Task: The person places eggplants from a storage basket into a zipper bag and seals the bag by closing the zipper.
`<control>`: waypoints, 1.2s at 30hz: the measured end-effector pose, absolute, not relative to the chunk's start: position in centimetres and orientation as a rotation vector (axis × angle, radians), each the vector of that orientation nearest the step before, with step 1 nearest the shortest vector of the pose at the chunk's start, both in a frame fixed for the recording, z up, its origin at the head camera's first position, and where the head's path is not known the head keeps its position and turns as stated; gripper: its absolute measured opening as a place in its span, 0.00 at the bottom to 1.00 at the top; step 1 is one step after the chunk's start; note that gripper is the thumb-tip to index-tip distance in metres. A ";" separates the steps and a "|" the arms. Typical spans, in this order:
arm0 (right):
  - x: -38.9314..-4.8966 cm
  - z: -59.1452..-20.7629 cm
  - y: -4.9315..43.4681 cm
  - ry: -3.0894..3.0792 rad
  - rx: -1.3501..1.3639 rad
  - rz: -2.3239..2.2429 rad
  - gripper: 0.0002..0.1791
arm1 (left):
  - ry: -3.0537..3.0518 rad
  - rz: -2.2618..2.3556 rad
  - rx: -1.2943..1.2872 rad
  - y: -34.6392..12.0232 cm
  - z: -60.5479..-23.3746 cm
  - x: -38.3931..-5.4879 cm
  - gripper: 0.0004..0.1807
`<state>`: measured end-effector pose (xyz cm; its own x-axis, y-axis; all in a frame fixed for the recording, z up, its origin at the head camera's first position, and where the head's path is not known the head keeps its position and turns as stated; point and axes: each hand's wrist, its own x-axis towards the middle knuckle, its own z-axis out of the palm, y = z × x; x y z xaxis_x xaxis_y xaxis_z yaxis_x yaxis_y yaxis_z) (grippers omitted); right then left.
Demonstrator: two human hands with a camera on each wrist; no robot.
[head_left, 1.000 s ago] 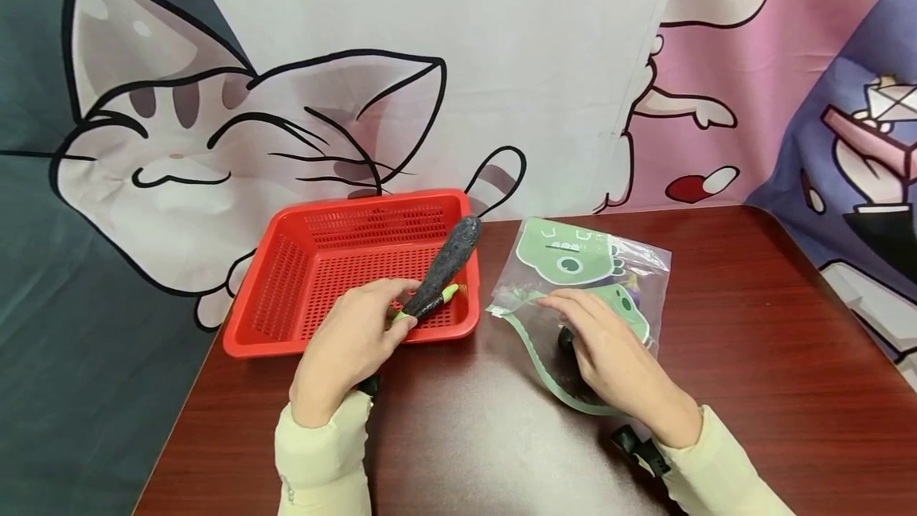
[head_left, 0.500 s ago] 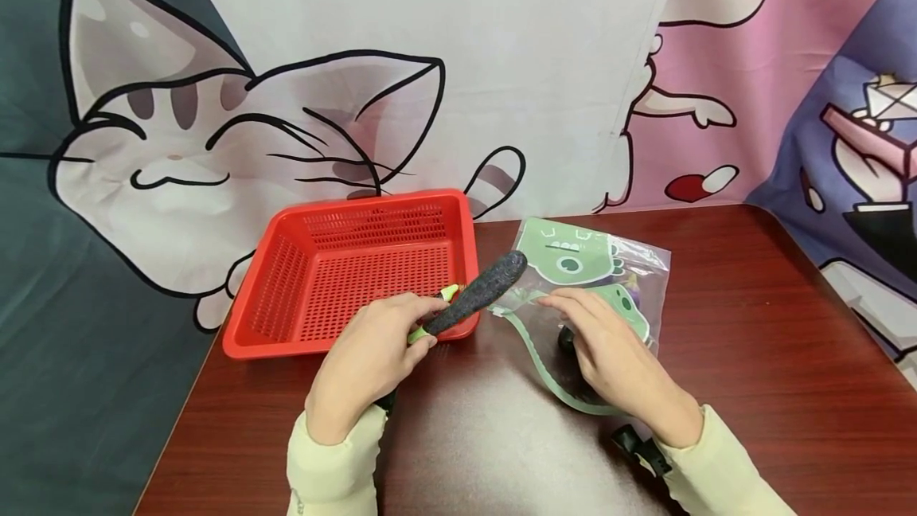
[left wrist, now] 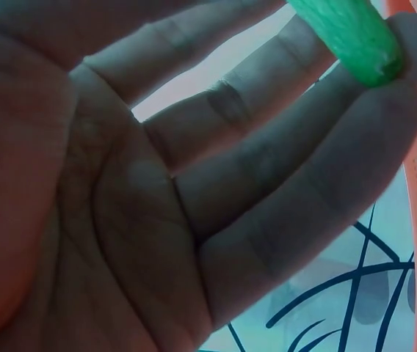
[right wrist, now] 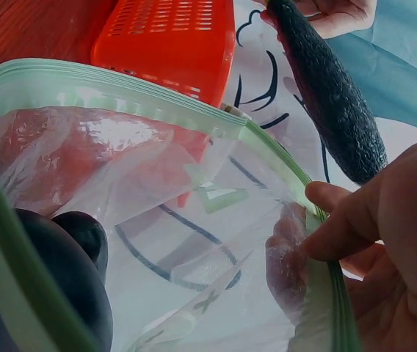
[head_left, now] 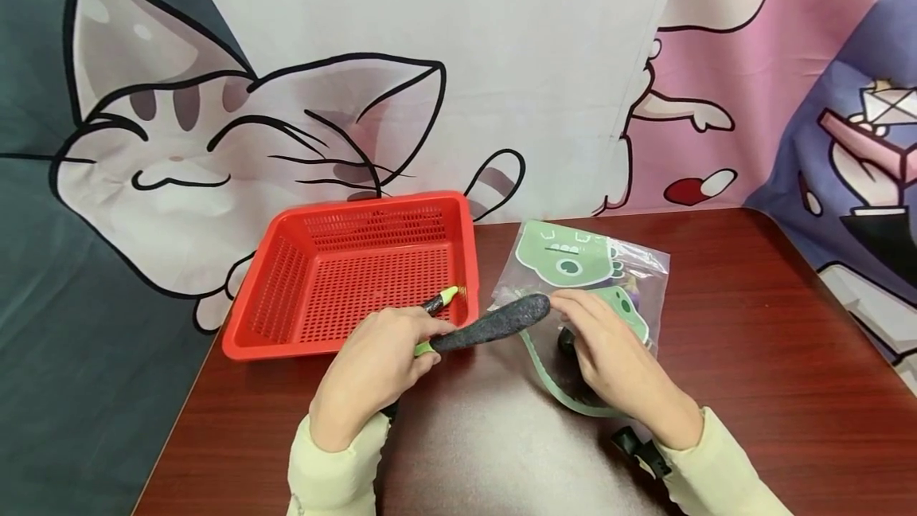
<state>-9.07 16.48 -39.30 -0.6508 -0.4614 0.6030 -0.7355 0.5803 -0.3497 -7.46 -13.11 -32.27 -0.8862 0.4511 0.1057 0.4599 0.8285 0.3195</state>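
My left hand (head_left: 372, 369) pinches the green stem end (left wrist: 363, 44) of a long, dark, rough-skinned eggplant (head_left: 494, 323). The eggplant points right, over the mouth of a clear zip bag (head_left: 566, 249) with green cartoon prints. In the right wrist view, its blunt dark end (right wrist: 359, 158) hangs just outside the bag's green rim, close to my right fingers. My right hand (head_left: 623, 357) grips that rim between thumb and fingers, and the bag gapes wide. Smooth dark rounded pieces (right wrist: 62, 271) lie inside the bag.
A red perforated basket (head_left: 358, 205) stands at the back left of the brown table (head_left: 745, 325). Within it lies a smaller dark vegetable with a light green tip (head_left: 440, 299). A cartoon-printed cloth (head_left: 559, 62) hangs right behind the table.
My left hand has brought the eggplant out of the basket, rightward and toward me, tipping it from steep to nearly level. The right hand and bag have stayed in place.
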 end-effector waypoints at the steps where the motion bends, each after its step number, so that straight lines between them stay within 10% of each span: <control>1: -9.1 -39.3 16.5 -2.364 0.956 0.819 0.28 | -2.980 -0.521 -0.752 -13.1 -32.3 -7.5 0.19; 36: -9.1 -39.2 16.5 -2.396 0.960 0.834 0.28 | -3.063 -0.481 -0.912 -10.5 -33.2 -7.3 0.10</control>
<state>-9.09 16.50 -39.16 -0.6705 -0.4689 0.5749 -0.7245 0.5808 -0.3712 -7.29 -10.51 -33.22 -0.8369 0.5474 -0.0016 0.5206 0.7968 0.3067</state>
